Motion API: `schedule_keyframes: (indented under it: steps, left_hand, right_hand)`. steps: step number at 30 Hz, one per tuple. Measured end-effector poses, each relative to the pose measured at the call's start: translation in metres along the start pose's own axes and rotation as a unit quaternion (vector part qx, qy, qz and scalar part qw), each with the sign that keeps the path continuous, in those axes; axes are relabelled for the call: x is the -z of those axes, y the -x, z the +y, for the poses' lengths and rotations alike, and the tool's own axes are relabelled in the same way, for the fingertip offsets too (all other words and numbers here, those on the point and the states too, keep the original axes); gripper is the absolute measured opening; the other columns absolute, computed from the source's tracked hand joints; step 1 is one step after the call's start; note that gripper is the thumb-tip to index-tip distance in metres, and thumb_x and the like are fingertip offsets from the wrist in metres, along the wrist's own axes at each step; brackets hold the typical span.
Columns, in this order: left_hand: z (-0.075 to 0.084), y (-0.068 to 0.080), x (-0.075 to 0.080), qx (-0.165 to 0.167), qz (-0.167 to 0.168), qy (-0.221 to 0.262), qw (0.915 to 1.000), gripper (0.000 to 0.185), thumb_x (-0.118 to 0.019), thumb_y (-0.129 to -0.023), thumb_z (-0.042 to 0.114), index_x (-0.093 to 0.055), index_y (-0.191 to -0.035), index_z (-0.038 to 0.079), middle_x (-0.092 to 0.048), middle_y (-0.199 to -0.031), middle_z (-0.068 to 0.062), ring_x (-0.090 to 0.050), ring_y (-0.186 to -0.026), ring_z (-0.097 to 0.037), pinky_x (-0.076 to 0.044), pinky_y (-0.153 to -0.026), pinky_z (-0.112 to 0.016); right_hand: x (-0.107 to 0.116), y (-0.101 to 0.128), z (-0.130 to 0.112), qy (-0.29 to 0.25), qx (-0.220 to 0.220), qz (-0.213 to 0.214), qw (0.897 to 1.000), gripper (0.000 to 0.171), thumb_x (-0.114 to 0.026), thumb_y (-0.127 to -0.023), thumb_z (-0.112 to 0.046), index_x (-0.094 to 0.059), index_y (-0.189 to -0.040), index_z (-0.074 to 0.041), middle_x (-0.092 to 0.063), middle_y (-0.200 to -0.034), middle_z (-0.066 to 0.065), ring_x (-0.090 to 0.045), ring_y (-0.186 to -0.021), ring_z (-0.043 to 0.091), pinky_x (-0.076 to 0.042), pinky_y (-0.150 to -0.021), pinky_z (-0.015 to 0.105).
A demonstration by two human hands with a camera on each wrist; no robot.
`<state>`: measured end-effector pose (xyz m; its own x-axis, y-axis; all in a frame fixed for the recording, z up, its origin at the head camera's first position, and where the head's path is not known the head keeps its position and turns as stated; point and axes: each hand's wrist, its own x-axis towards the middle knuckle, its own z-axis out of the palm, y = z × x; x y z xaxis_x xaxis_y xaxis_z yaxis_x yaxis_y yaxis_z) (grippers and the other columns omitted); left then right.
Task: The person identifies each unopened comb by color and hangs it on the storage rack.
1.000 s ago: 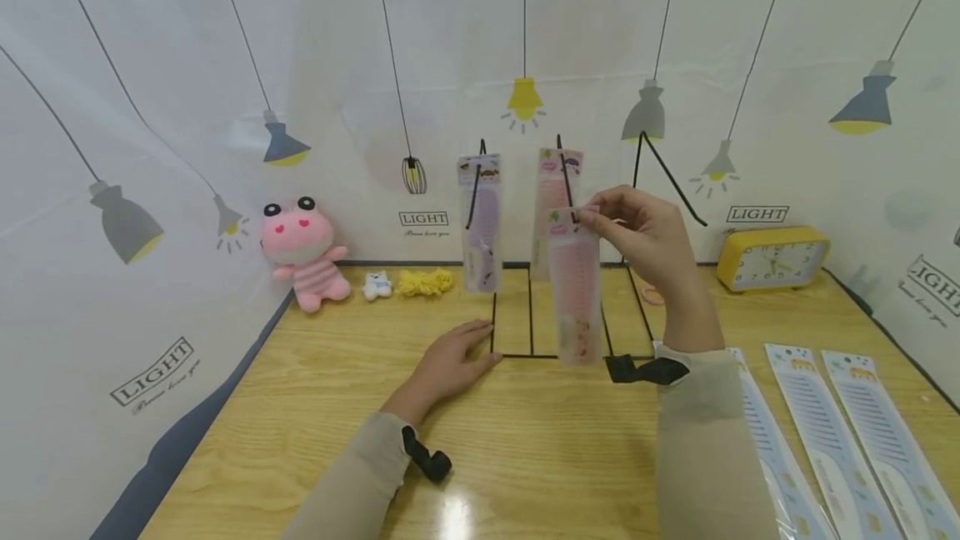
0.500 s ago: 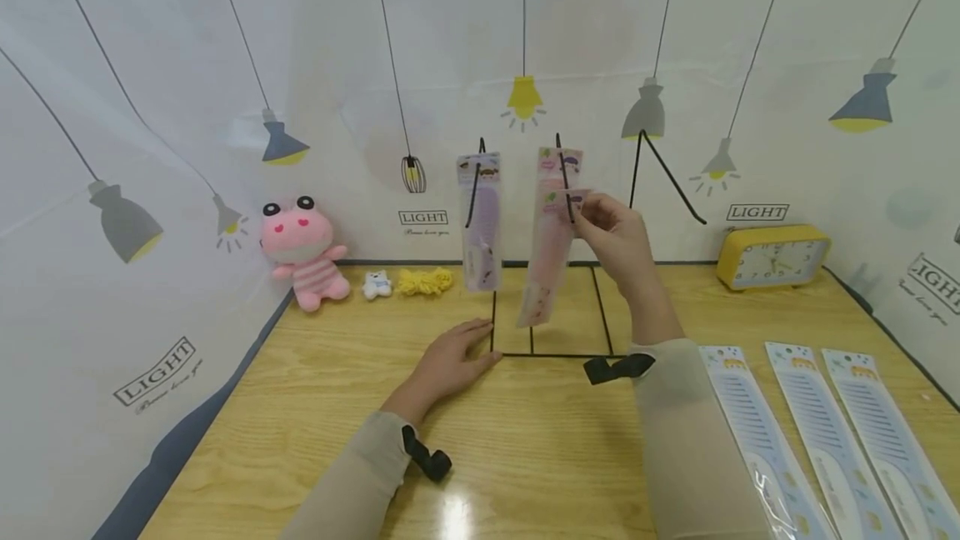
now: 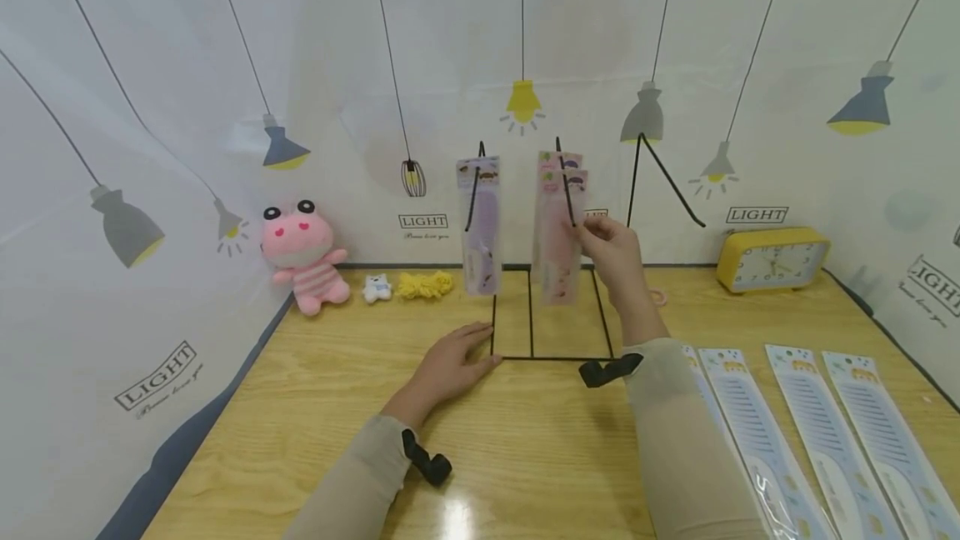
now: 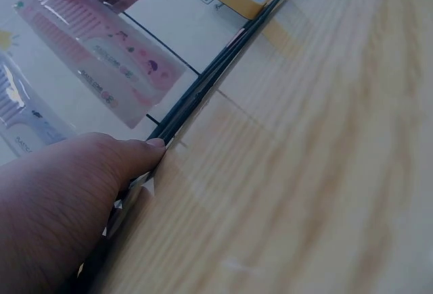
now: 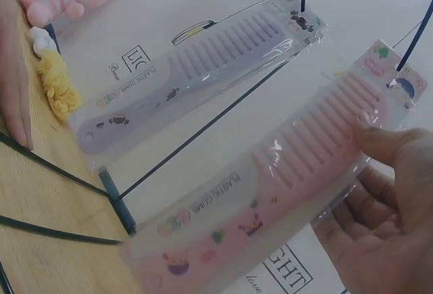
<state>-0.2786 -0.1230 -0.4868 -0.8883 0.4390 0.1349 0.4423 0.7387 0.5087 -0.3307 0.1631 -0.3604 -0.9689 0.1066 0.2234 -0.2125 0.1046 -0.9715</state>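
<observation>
pink comb pack [image 3: 558, 244] hangs on the hook, right hand [image 3: 617, 255] pinching its edge.

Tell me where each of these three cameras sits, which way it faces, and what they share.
Head: worn high, looking forward and down at the black wire rack; both sleeved arms show.
Left wrist: low along the table; the left hand presses the rack's base.
Right wrist: faces the hanging combs; right hand touches the pink comb pack.
All three show that pink pack.
</observation>
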Motion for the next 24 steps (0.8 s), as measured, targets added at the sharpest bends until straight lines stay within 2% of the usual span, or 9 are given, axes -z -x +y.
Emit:
schedule_keyframes:
  steps: [4, 10, 16, 24]
  left_hand:
    - [0.000, 0.000, 0.000, 0.000, -0.002, 0.000, 1.0000, 0.064, -0.056, -0.100, 0.052, -0.046, -0.153, 0.017, -0.040, -0.158, 0.002, -0.033, -0.147, -0.023, -0.028, -0.120, -0.046]
    - [0.000, 0.000, 0.001, 0.001, -0.003, -0.006, 1.0000, 0.064, -0.055, -0.100, 0.053, -0.045, -0.153, 0.018, -0.039, -0.159, 0.003, -0.033, -0.147, -0.022, -0.028, -0.120, -0.044]
    - [-0.002, 0.000, -0.001, 0.005, -0.008, -0.005, 0.9999, 0.065, -0.055, -0.100, 0.054, -0.045, -0.153, 0.019, -0.038, -0.159, 0.004, -0.032, -0.147, -0.021, -0.028, -0.120, -0.045]
    - [-0.003, -0.001, -0.002, 0.005, -0.006, -0.005, 1.0000, 0.065, -0.054, -0.100, 0.055, -0.044, -0.154, 0.019, -0.038, -0.159, 0.004, -0.032, -0.147, -0.021, -0.028, -0.120, -0.044]
  right_hand:
    - [-0.002, 0.001, -0.005, -0.010, -0.019, 0.026, 0.999, 0.038, -0.070, -0.097, -0.031, -0.069, -0.118, 0.000, -0.068, -0.106, 0.005, -0.063, -0.098, 0.015, -0.055, -0.091, 0.031]
    - [-0.004, 0.004, -0.015, -0.016, -0.017, 0.028, 0.999, 0.039, -0.072, -0.095, -0.034, -0.070, -0.113, 0.001, -0.067, -0.100, 0.001, -0.060, -0.092, 0.013, -0.055, -0.080, 0.025]
    - [-0.004, 0.005, -0.015, -0.011, -0.013, 0.025, 1.000, 0.037, -0.069, -0.098, -0.028, -0.068, -0.117, 0.003, -0.065, -0.101, 0.001, -0.057, -0.094, 0.012, -0.053, -0.087, 0.030]
    - [-0.002, 0.005, -0.013, -0.008, 0.006, 0.025, 1.000, 0.036, -0.068, -0.098, -0.026, -0.067, -0.119, 0.003, -0.064, -0.100, -0.001, -0.056, -0.095, 0.011, -0.050, -0.091, 0.033]
